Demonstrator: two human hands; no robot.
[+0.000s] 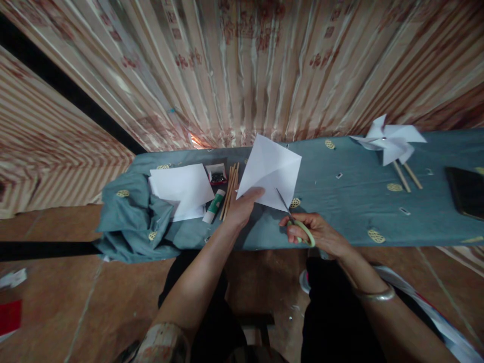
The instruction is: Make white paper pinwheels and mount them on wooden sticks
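Observation:
A square of white paper [273, 169] is pinched at its left lower edge by my left hand [245, 204], the thumb lying on top. My right hand [312, 229] grips light-green-handled scissors [304, 233]. Their blade lies across the paper near its bottom corner; whether the paper sits between both blades I cannot make out. Left of the paper are several thin wooden sticks [230, 191], a green and white glue stick [214, 206] and a small box of dark pieces [217, 175]. A stack of white paper [181, 189] lies farther left.
White paper pinwheels [389, 138] on wooden sticks lie at the right of the cloth-covered table [340, 201]. A dark flat object [465, 191] rests at the far right. Striped curtains [245, 75] hang behind the table. Bunched cloth [128, 217] covers its left end.

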